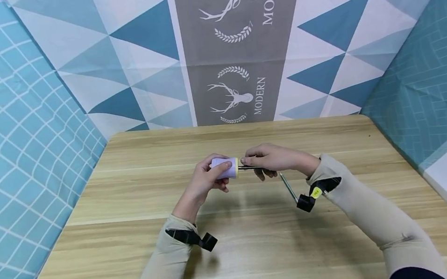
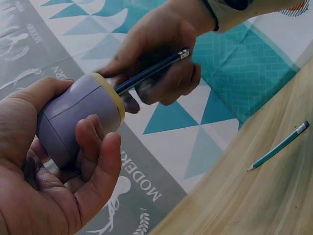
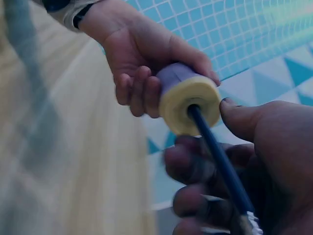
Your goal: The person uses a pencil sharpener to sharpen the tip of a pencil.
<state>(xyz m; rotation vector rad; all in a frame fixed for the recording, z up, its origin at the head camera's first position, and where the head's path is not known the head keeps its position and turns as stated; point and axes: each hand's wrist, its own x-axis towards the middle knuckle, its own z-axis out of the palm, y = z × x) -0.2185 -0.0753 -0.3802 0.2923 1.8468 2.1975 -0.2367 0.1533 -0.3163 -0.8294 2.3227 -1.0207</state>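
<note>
Left grip (image 1: 202, 178) is clasping the sharpener (image 2: 76, 107), table edge (image 1: 236, 127) running at twelve o'clock; half-curled right grip (image 1: 271, 157) is blurring, hold on blue pencil (image 2: 149, 73) unclear; left-wrist view alone is showing green pencil (image 2: 279, 147) eraser-end.

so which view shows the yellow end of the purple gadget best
The right wrist view: the yellow end faces that camera, with the dark pencil entering its opening. The left wrist view shows it only from the side, as a rim, and the head view just a small, thin strip.

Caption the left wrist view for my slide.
Left hand grips purple sharpener with dark pencil inserted; green pencil lies on table.
</note>
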